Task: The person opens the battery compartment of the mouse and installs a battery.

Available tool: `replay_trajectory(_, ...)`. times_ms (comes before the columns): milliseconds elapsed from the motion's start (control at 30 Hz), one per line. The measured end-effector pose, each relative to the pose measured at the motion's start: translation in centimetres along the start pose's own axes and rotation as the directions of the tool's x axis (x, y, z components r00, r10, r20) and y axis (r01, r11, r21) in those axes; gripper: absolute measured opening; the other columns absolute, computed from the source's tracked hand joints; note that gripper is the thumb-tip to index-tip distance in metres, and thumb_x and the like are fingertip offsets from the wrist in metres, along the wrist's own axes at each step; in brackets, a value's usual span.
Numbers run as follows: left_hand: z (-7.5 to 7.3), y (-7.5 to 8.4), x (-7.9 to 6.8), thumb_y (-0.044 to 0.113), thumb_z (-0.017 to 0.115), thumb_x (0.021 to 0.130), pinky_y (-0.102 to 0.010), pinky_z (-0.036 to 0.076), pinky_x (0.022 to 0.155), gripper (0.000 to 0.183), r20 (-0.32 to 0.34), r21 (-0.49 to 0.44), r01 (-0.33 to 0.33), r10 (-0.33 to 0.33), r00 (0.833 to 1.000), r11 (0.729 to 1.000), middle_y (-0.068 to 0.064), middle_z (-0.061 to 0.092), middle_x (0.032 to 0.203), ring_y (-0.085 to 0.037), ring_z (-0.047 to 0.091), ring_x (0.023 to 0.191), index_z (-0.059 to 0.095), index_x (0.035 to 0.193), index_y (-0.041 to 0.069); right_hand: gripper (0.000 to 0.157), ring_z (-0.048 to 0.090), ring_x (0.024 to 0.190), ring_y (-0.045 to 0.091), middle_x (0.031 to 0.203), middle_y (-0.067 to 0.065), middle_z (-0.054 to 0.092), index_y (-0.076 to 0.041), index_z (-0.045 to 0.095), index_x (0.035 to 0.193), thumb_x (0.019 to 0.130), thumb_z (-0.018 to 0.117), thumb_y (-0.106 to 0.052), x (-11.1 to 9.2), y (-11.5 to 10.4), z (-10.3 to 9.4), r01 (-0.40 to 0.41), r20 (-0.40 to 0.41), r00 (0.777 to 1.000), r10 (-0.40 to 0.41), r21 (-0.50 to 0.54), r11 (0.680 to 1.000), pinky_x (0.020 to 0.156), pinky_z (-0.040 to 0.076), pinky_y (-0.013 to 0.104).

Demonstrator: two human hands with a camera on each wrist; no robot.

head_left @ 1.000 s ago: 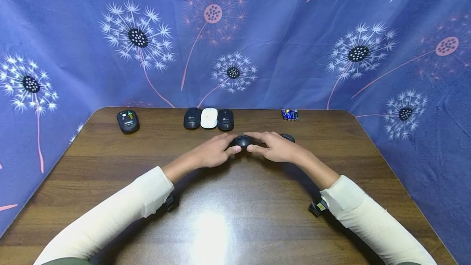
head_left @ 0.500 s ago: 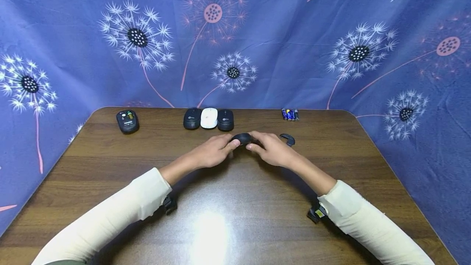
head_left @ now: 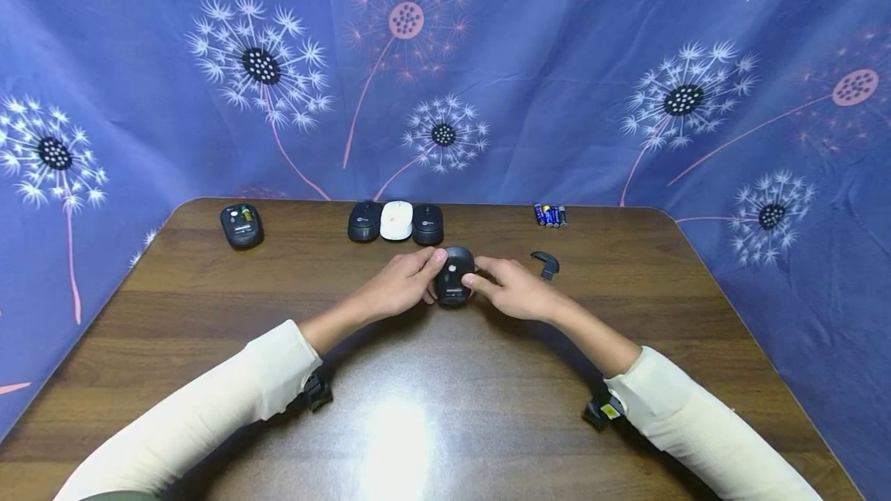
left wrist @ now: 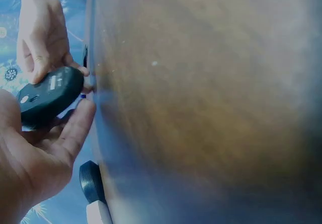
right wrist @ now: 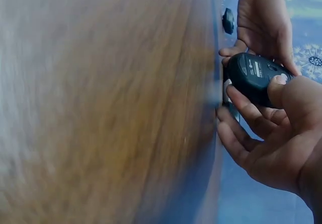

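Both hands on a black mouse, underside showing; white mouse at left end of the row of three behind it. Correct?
Not quite. The head view shows the white mouse in the middle, between the left black mouse and the right black mouse. The rest stands: left hand and right hand both hold the nearer black mouse, underside showing.

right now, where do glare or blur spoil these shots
Head view: white glare washes out part of the near tabletop, though the held mouse looks fairly crisp; left wrist view: hazy, tabletop soft and smeared; right wrist view: wood grain streaky with blur, the mouse's label clearer but too small to read.
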State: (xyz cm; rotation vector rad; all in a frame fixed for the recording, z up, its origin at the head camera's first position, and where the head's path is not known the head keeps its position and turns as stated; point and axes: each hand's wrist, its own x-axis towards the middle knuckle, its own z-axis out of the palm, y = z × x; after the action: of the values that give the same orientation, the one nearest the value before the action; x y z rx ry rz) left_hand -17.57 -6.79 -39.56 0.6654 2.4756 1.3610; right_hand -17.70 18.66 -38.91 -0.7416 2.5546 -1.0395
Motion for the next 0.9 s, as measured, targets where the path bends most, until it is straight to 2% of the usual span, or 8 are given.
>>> replay_trajectory(100,0.1,0.0,-0.4,0.041,0.038,0.124,-0.037,0.074,0.074,0.048,-0.005,-0.099,0.007,-0.007,1.0,0.995,-0.017,0.081,0.106,-0.024,0.08,0.08,0.065,0.144,0.007,0.028,0.069,0.084,0.018,0.096,0.011,0.078,-0.004,0.073,0.126,0.12,0.057,-0.026,-0.1,-0.3,0.1,-0.004,0.039,0.999,0.001,0.082,0.997,0.072,0.061,0.03)
replay_trajectory(200,0.2,-0.2,-0.8,0.037,0.045,0.124,-0.04,0.076,0.072,0.042,0.008,-0.189,0.001,0.001,1.0,0.982,-0.022,0.076,0.122,-0.023,0.081,0.084,0.058,0.153,0.01,0.03,0.076,0.089,0.022,0.101,0.015,0.083,0.0,0.072,0.129,0.121,0.055,-0.024,-0.1,-0.4,0.2,-0.014,0.086,0.996,0.0,0.166,0.986,0.075,0.067,0.033)
replay_trajectory(333,0.3,-0.5,-1.4,0.02,0.055,0.12,-0.044,0.078,0.075,0.048,0.029,-0.276,-0.033,0.042,0.999,0.961,-0.028,0.063,0.14,-0.026,0.081,0.095,0.045,0.166,0.013,0.034,0.08,0.093,0.025,0.104,0.019,0.083,0.004,0.068,0.135,0.122,0.052,-0.022,-0.2,-0.2,0.4,-0.053,0.13,0.991,0.019,0.268,0.962,0.076,0.069,0.034)
replay_trajectory(500,0.2,-0.5,-1.8,0.003,0.061,0.114,-0.05,0.078,0.079,0.056,0.037,-0.383,-0.048,0.067,0.997,0.923,-0.031,0.059,0.142,-0.029,0.081,0.099,0.044,0.166,0.012,0.038,0.082,0.097,0.025,0.11,0.023,0.083,0.007,0.064,0.143,0.123,0.049,-0.021,-0.4,0.1,0.5,-0.107,0.183,0.982,0.039,0.373,0.922,0.078,0.07,0.032)
replay_trajectory(600,0.3,-0.7,-1.9,-0.001,0.061,0.112,-0.055,0.077,0.081,0.057,0.042,-0.474,-0.035,0.062,0.997,0.88,-0.032,0.057,0.14,-0.029,0.081,0.098,0.044,0.166,0.009,0.038,0.081,0.098,0.024,0.112,0.023,0.082,0.005,0.063,0.146,0.123,0.048,-0.021,-0.5,-0.1,0.5,-0.137,0.211,0.976,0.054,0.402,0.905,0.08,0.071,0.032)
replay_trajectory(733,0.4,-0.9,-2.1,-0.005,0.062,0.111,-0.061,0.076,0.083,0.062,0.041,-0.57,-0.022,0.055,0.998,0.822,-0.032,0.056,0.138,-0.029,0.079,0.1,0.041,0.167,0.009,0.038,0.081,0.098,0.025,0.113,0.023,0.082,0.003,0.063,0.146,0.123,0.048,-0.023,-0.7,-0.3,0.6,-0.15,0.225,0.973,0.059,0.411,0.899,0.082,0.072,0.032)
replay_trajectory(900,0.5,-0.9,-2.3,-0.006,0.065,0.109,-0.062,0.076,0.081,0.062,0.03,-0.604,-0.016,0.042,0.999,0.797,-0.03,0.057,0.136,-0.032,0.08,0.096,0.043,0.165,0.013,0.04,0.081,0.099,0.027,0.112,0.023,0.082,0.004,0.063,0.146,0.123,0.048,-0.024,-0.7,-0.6,0.6,-0.135,0.231,0.972,0.041,0.411,0.902,0.083,0.073,0.034)
